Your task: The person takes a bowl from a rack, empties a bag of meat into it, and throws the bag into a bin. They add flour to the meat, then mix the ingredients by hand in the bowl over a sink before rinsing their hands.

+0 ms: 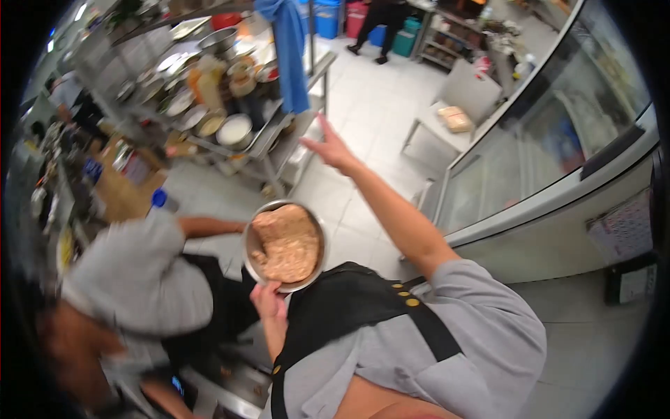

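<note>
Bowl, round, deep and silver metal (323, 241), sits level with the wearer's black apron with gold buttons (342, 300), just in front of it. Inside: pinkish-tan, lumpy food mixture (289, 244), perhaps raw minced meat, though blur makes that uncertain. Left hand (269, 302) closed on the near rim, fingertips at the edge. Right hand (330, 146) open, thumb apart from the fingers, arm stretched forward, well apart from the bowl.

Co-worker in a grey shirt (139, 279) to the left, one arm reaching to the bowl's far-left side; cannot tell whether that hand grips it, as the fingers are hidden.

Ahead, grey metal rack (262, 148) crowded with containers, including a round metal pot of white contents (234, 131). Long blue cloth (285, 56) hangs from it. To the right, pale grey chair (474, 91) bearing a beige wrapped package (455, 119), near a glass-fronted cabinet (551, 133).
</note>
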`<move>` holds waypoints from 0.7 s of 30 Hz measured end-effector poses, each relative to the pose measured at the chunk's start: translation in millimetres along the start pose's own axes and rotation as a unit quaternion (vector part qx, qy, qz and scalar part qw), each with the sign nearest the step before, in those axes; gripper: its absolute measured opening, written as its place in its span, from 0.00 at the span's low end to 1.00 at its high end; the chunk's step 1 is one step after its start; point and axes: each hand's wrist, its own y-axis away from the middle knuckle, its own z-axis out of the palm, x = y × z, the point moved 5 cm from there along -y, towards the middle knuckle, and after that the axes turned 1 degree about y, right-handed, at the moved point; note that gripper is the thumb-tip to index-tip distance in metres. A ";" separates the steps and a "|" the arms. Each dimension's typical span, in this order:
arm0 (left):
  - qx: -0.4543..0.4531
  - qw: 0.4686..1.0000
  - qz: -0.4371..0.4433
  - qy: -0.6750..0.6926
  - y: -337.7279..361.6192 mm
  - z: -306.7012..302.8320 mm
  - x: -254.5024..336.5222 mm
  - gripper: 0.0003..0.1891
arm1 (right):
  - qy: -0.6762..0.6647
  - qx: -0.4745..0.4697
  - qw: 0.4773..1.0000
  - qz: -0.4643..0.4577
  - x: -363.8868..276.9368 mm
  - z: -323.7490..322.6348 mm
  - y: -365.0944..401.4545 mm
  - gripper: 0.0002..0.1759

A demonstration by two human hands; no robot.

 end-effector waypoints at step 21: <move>0.345 0.893 0.229 0.177 -149.2 28.6 9.5 0.14 | 0.150 0.192 0.908 -0.340 99.6 -132.0 -319.3 0.06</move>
